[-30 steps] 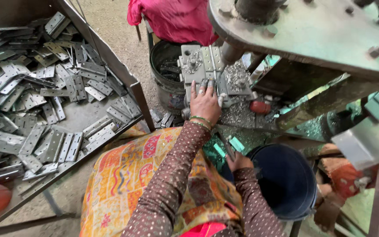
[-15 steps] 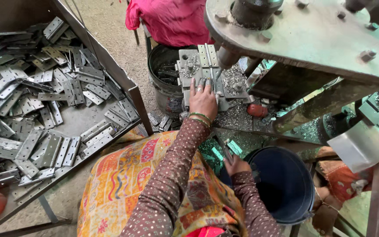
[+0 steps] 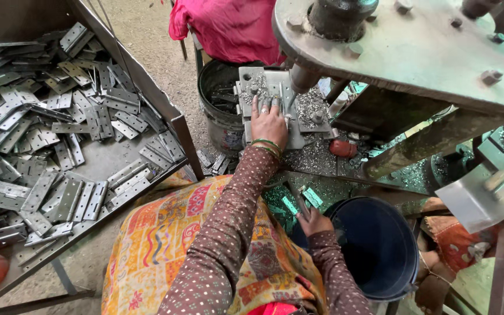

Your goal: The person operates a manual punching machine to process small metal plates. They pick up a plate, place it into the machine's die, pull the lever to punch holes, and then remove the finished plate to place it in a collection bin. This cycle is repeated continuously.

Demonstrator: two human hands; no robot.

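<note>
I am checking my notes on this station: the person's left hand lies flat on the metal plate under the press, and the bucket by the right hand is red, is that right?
Not quite: in the head view the bucket by the right hand is dark blue, not red. The left hand does lie flat on the metal plate under the press.

The hinges point(image 3: 59, 151) in the tray point(image 3: 179, 125) are dull grey metal, smooth but scuffed. The press plate point(image 3: 266, 87) is rough, matt metal strewn with bright shavings point(image 3: 310, 108). The blue bucket point(image 3: 380, 245) is smooth plastic. The sleeves point(image 3: 228, 233) are dotted matt cloth.
</note>
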